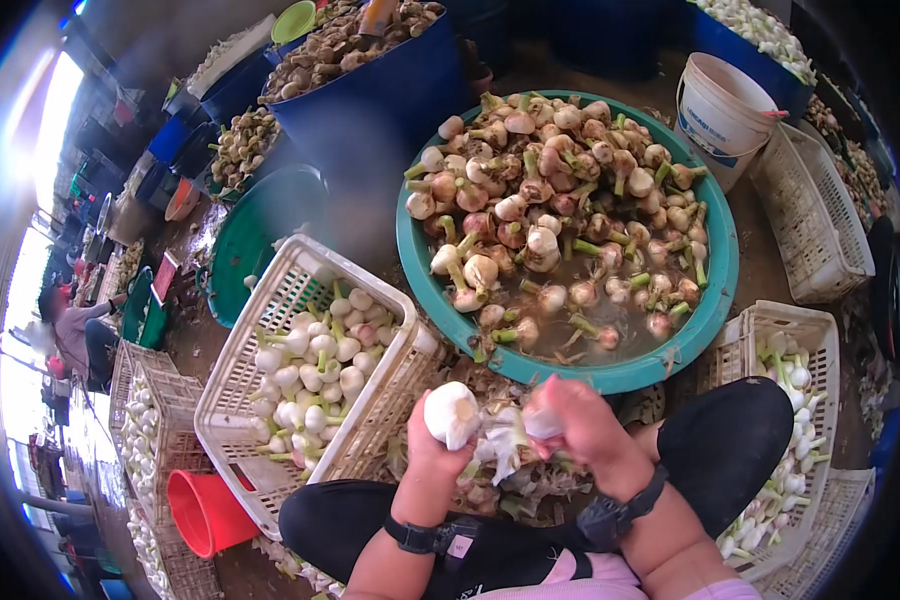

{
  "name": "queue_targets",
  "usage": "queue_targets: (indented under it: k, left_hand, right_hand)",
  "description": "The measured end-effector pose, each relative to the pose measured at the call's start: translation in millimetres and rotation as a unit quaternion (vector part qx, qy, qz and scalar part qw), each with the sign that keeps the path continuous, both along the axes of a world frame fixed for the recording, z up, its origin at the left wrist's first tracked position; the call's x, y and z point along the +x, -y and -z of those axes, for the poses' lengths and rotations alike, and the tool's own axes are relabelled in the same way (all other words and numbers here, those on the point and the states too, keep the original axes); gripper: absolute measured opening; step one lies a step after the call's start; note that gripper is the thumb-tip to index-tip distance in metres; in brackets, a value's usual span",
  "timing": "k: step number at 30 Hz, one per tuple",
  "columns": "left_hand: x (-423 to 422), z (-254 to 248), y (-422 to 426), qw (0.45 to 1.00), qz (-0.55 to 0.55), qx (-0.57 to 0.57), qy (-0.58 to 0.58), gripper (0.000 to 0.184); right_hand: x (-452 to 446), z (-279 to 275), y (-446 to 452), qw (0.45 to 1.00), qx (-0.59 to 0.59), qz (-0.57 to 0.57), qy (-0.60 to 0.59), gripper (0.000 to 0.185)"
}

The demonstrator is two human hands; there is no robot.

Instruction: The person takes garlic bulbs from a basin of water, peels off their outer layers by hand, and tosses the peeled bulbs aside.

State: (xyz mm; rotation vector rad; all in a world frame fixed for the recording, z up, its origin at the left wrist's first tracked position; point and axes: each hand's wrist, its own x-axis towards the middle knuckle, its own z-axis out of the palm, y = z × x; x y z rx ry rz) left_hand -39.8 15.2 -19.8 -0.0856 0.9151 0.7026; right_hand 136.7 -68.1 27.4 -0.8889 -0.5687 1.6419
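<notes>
A white peeled garlic bulb is in my left hand, its fingers wrapped round the lower side. My right hand is closed on whitish garlic skin, just to the right of the bulb. Loose pale peel hangs between the two hands, above a heap of skins. Beyond them stands a round green tub with unpeeled garlic bulbs in murky water. To the left, a tilted white crate holds peeled bulbs.
A red bucket stands at the lower left. On the right are another crate of peeled garlic, an empty-looking crate and a white bucket. A blue bin stands behind. Another person sits far left.
</notes>
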Motion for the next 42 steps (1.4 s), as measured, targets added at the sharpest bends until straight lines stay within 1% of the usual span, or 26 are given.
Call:
queue_targets:
  k: [1, 2, 3, 4, 7, 9, 11, 12, 13, 14, 16, 17, 18, 20, 21, 23, 25, 26, 27, 29, 31, 32, 35, 37, 39, 42]
  left_hand:
    - [0, 0, -1, 1.0, -0.001, 0.001, 0.0, 0.03]
    - [3, 0, -2, 0.998, -0.031, 0.009, -0.06, 0.032]
    - [7, -5, -2, 0.991, -0.057, 0.016, -0.119, 0.034]
    - [8, -5, 0, 0.99, -0.068, 0.026, -0.122, 0.037]
    - [16, -7, 13, 0.988, -0.024, 0.043, -0.146, 0.04]
    - [14, 1, 17, 0.992, -0.009, 0.076, -0.103, 0.039]
    - [17, -9, 17, 0.993, -0.027, 0.06, -0.101, 0.034]
    - [0, 2, 15, 0.998, -0.047, 0.031, -0.033, 0.031]
    - [-12, -1, 9, 0.994, -0.096, 0.016, 0.043, 0.028]
    - [-19, -6, 2, 0.986, -0.161, 0.022, -0.034, 0.029]
    - [-65, 2, -21, 0.951, -0.231, 0.146, 0.142, 0.047]
    - [-62, -26, -27, 0.92, -0.366, 0.12, 0.073, 0.062]
    - [-61, -47, -30, 0.908, -0.385, 0.15, 0.066, 0.068]
    - [-53, -51, -31, 0.923, -0.33, 0.194, 0.041, 0.057]
    - [-48, -38, -28, 0.931, -0.276, 0.236, 0.018, 0.051]
    - [-26, -5, -19, 0.945, -0.087, 0.299, -0.097, 0.042]
    - [15, -3, 1, 0.944, 0.033, 0.268, -0.188, 0.049]
    - [33, -1, 10, 0.943, 0.079, 0.245, -0.211, 0.052]
    - [44, 0, 16, 0.939, 0.125, 0.219, -0.234, 0.054]
    - [47, -6, 21, 0.956, 0.147, 0.236, -0.091, 0.049]
    - [41, -10, 16, 0.962, 0.099, 0.244, -0.069, 0.044]
    - [31, -1, 8, 0.935, 0.121, 0.283, -0.177, 0.041]
    - [16, 5, -1, 0.865, 0.116, 0.345, -0.346, 0.03]
    - [13, -5, 0, 0.732, 0.272, 0.453, -0.431, 0.026]
    - [17, -8, 4, 0.773, 0.249, 0.428, -0.396, 0.025]
    - [16, -2, 4, 0.82, 0.296, 0.358, -0.335, 0.023]
  right_hand:
    - [-2, 3, -1, 1.0, 0.001, -0.001, 0.0, 0.046]
    - [-8, 6, 1, 0.897, 0.074, -0.051, 0.432, 0.051]
    - [-14, 10, 3, 0.611, 0.128, -0.089, 0.776, 0.057]
    - [-25, 14, 3, 0.623, 0.129, 0.005, 0.771, 0.063]
    - [-50, 19, -6, 0.61, 0.183, 0.072, 0.768, 0.059]
    - [-56, 39, -15, 0.652, 0.168, 0.074, 0.736, 0.05]
    - [-54, 45, -23, 0.918, 0.099, 0.173, 0.343, 0.043]
    - [-32, 42, -23, 0.992, -0.085, 0.071, -0.069, 0.04]
    - [-16, 45, -25, 0.974, -0.096, 0.098, -0.177, 0.04]
    - [1, 51, -30, 0.946, -0.105, 0.124, -0.281, 0.04]
    - [41, 48, -36, 0.969, -0.129, 0.187, 0.098, 0.033]
    - [66, 78, -42, 0.92, -0.107, 0.191, 0.324, 0.029]
    - [90, 100, -40, 0.724, -0.156, 0.135, 0.658, 0.038]
    - [107, 121, -41, 0.56, -0.187, 0.024, 0.807, 0.041]
    - [112, 138, -42, 0.558, -0.18, 0.032, 0.809, 0.041]
    - [113, 153, -55, 0.623, -0.228, -0.133, 0.736, 0.037]
    - [79, 131, -58, 0.74, -0.157, 0.086, 0.649, 0.039]
    - [54, 113, -60, 0.867, -0.138, 0.185, 0.441, 0.039]
    - [25, 93, -62, 0.935, -0.112, 0.268, 0.202, 0.039]
    - [-21, 57, -59, 0.918, -0.013, 0.311, 0.245, 0.041]
    - [-31, 41, -51, 0.677, 0.141, 0.244, 0.679, 0.04]
    - [-27, 33, -47, 0.568, 0.207, 0.17, 0.778, 0.028]
    - [-30, 27, -28, 0.578, 0.246, -0.011, 0.778, 0.016]
    - [-30, 31, -20, 0.532, 0.268, -0.04, 0.802, 0.003]
    - [-32, 31, -12, 0.5, 0.268, -0.06, 0.822, 0.003]
    - [-32, 43, -9, 0.544, 0.247, -0.074, 0.799, 0.006]
